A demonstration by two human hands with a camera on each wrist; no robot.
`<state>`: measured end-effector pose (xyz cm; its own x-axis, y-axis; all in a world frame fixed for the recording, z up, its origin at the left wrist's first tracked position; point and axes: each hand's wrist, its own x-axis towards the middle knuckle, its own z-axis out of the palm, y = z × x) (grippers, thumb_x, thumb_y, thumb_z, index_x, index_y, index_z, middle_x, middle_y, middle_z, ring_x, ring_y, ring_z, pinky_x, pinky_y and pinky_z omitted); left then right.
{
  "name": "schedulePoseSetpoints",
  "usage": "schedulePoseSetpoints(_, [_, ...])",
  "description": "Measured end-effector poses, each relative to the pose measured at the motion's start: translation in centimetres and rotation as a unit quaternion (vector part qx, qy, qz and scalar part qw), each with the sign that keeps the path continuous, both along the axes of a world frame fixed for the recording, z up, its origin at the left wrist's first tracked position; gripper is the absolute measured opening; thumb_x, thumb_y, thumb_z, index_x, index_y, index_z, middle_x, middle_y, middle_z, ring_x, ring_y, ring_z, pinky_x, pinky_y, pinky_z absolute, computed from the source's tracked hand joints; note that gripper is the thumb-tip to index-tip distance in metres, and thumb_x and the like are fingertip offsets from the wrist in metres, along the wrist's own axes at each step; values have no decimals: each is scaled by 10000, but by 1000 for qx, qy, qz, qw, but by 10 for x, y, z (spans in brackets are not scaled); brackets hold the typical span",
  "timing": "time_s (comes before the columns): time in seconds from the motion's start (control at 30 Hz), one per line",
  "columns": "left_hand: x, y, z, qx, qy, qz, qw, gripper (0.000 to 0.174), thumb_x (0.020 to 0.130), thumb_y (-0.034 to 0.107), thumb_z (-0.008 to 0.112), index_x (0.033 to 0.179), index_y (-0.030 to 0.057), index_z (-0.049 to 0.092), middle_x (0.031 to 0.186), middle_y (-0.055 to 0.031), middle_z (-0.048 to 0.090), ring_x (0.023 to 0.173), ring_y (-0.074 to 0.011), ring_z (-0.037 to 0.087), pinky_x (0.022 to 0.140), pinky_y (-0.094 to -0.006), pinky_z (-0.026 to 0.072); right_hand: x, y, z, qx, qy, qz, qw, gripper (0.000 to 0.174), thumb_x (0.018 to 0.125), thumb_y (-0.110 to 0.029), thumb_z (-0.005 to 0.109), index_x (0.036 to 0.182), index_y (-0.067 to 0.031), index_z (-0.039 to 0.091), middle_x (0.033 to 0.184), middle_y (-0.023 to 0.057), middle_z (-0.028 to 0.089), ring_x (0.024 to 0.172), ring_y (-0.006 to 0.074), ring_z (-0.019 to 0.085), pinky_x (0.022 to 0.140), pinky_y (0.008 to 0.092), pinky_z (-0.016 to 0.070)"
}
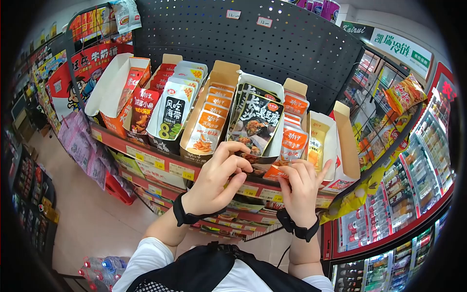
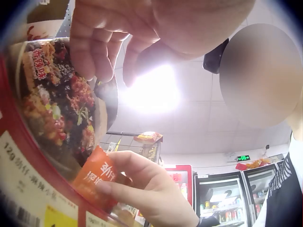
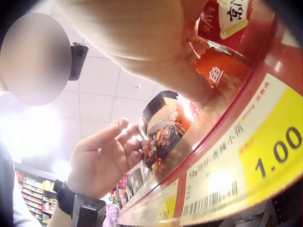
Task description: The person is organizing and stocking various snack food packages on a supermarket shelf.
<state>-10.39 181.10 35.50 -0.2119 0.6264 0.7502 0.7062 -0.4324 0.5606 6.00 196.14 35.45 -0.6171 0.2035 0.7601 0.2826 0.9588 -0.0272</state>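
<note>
My right hand [image 1: 300, 187] pinches the orange front [image 1: 275, 172] of a snack box, with orange-and-white sachets [image 1: 292, 142] standing behind it. In the left wrist view, the thumb lies across its printed face and the fingers go behind. Beside it, my left hand [image 1: 219, 177] hovers at the front edge of a white-rimmed box of black tofu snack packs [image 1: 256, 121]. Its fingers are loosely bent and hold nothing. To the right stands a box of yellow sachets [image 1: 316, 146], close to the right hand's fingertips.
More open snack boxes line the shelf to the left, including green-and-white seaweed packs [image 1: 171, 112] and orange sachets [image 1: 210, 126]. Price labels [image 1: 181, 171] run along the red shelf edge. Behind rises a dark pegboard [image 1: 204, 39]. Drink fridges [image 1: 389, 194] stand at right.
</note>
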Motion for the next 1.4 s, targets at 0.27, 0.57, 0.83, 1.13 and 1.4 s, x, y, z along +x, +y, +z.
schedulePoseSetpoints(0.27, [0, -20, -10, 32, 9, 25, 999, 299, 824, -73, 517, 1102, 26, 569, 1422, -206, 370, 894, -202, 577, 889, -354, 449, 9, -10, 2, -42, 37, 21, 998, 243, 766, -72, 713, 995, -108, 641, 982, 21, 577, 1054, 229, 550, 1139, 631, 75])
schedulePoseSetpoints(0.57, [-13, -41, -14, -67, 9, 180, 981, 458, 877, -47, 494, 1329, 9, 445, 1330, -165, 464, 821, -212, 580, 740, -306, 475, -23, -36, 12, -11, 12, 87, 996, 590, 746, -68, 730, 1296, -86, 516, 1352, 108, 479, 1309, 311, 412, 1138, 618, 93])
schedulePoseSetpoints(0.83, [-26, -33, -25, -48, 56, 242, 968, 327, 855, -50, 519, 1169, 35, 550, 1083, -160, 570, 899, -370, 613, 730, -418, 501, -45, -42, 11, -1, 5, 77, 997, 650, 706, -60, 739, 1311, -69, 500, 1183, 104, 516, 1214, 308, 460, 1134, 603, 162])
schedulePoseSetpoints(1.13, [-32, -30, -23, -28, 65, 219, 973, 284, 841, -66, 517, 1102, 35, 572, 1004, -153, 585, 851, -372, 617, 697, -422, 500, -58, -40, 22, -44, 46, 153, 986, 458, 651, 38, 736, 1048, -19, 515, 1006, 169, 525, 985, 378, 499, 860, 455, 410])
schedulePoseSetpoints(1.4, [-27, -14, -23, -15, 86, 177, 980, 314, 825, -52, 550, 1129, 27, 567, 998, -162, 574, 838, -381, 613, 689, -429, 506, -35, -56, 77, 19, 178, 126, 976, 458, 630, 46, 782, 1016, -31, 547, 961, 129, 544, 920, 311, 534, 794, 379, 443])
